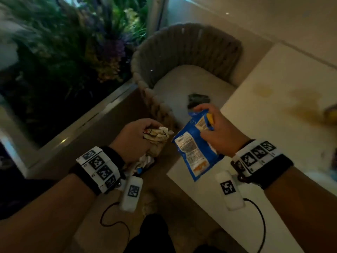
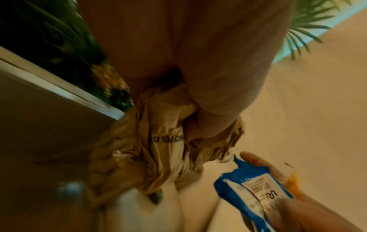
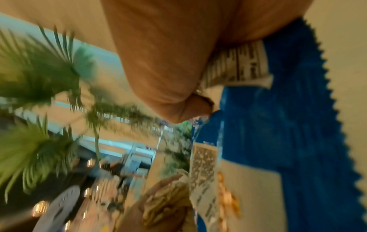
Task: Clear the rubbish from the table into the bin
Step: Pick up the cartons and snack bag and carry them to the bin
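Left hand (image 1: pixel 135 137) closed around crumpled brown paper (image 1: pixel 156 136), held over floor beside table (image 1: pixel 273 99) corner. Right hand (image 1: pixel 220 132) gripping blue snack packet (image 1: pixel 197 152) by upper end, packet hanging above table edge. Dark wrapper (image 1: pixel 198 100) lying on chair (image 1: pixel 186 52) seat cushion. Bin location not determinable.

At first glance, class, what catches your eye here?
The right hand grips a bright blue snack packet over the white table's edge. Beside it, the left hand clutches crumpled brown paper. Behind both stands a grey woven chair with a small dark scrap on its seat.
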